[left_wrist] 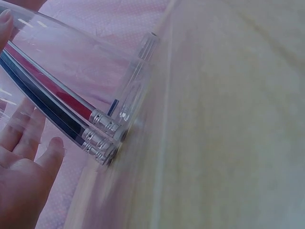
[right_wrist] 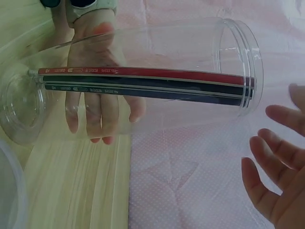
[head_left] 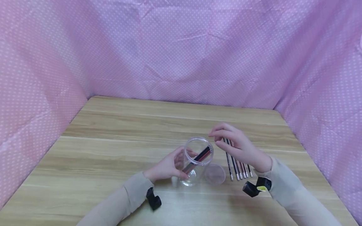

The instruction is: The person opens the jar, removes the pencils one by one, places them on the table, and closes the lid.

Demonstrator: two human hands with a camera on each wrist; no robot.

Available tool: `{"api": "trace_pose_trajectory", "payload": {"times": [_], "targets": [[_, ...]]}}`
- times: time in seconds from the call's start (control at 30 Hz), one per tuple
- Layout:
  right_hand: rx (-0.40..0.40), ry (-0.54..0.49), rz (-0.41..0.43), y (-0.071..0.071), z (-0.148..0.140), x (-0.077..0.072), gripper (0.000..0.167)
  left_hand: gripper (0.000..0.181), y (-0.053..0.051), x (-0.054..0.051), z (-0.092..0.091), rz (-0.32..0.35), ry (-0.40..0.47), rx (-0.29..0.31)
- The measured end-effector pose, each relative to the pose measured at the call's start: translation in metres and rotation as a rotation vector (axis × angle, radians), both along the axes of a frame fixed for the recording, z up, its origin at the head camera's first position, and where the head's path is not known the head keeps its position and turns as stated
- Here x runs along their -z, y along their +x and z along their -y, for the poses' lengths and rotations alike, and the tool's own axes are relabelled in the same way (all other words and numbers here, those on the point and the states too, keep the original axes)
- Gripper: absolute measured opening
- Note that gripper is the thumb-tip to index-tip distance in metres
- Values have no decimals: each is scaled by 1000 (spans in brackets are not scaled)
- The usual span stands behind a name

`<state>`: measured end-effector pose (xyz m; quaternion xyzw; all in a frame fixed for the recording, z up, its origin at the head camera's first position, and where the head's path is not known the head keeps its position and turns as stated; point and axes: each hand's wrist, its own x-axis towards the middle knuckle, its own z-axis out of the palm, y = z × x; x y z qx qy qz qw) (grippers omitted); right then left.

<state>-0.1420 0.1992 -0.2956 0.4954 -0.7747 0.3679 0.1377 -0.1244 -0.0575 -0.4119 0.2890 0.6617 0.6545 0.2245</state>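
Note:
A clear jar [head_left: 188, 171] stands slightly tilted on the table, its open mouth upward; my left hand [head_left: 171, 164] grips its side, fingers wrapped round it. Inside lean several pencils [right_wrist: 143, 81], red and black, with metal ferrules at the jar's bottom in the left wrist view. My right hand [head_left: 237, 144] hovers just right of the jar's mouth, fingers loosely bent and apart, holding nothing. Beneath and beside it, several more pencils [head_left: 237, 168] lie in a row on the table, their upper ends partly hidden by the hand.
A round clear lid [head_left: 215, 174] lies on the wooden table [head_left: 127, 125] between the jar and the row of pencils. Pink dotted cloth [head_left: 181, 53] hangs behind the table and along both sides.

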Motion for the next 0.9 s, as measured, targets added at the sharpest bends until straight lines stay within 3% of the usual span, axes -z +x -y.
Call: {"api": "trace_pose_trajectory", "payload": {"times": [0.2, 0.47, 0.7, 0.9], "targets": [[-28, 42, -29, 7, -7, 0, 27, 81, -1, -1, 1, -10, -27, -9], [-62, 65, -130, 12, -12, 8, 32, 81, -4, -1, 4, 16, -18, -8], [-121, 21, -191, 13, -9, 12, 35, 79, -3, 0, 4, -15, -51, -18], [-127, 0, -205, 13, -5, 14, 35, 80, -2, -2, 4, -2, -47, -19]]}}
